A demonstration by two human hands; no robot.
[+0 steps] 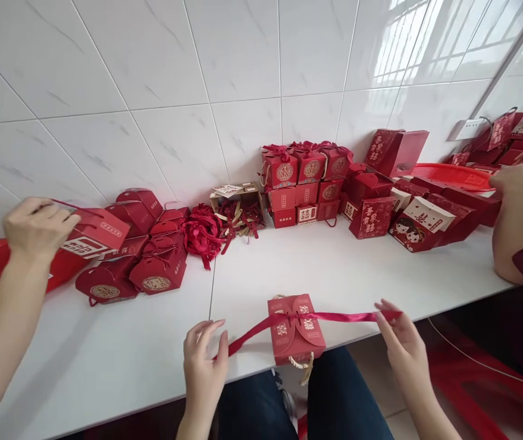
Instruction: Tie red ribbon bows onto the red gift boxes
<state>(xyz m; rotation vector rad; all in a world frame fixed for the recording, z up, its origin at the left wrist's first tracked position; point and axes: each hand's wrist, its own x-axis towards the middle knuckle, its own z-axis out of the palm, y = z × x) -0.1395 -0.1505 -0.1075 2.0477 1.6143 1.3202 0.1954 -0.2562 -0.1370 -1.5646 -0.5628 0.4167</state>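
A red gift box with gold characters and curved flaps lies near the table's front edge. Gold rope handles hang from its front side. Across its top runs a red ribbon, crossed or knotted at the centre and drawn out to both sides. Its left end is pinched at the thumb of my left hand. To the right of the box, my right hand grips the other end between thumb and fingers. Neither hand touches the box itself.
At left, another person's hand holds a red box by its cord. Along the wall are red boxes, a ribbon pile, an open carton and stacked boxes. Another person's arm is at right, near a red basket.
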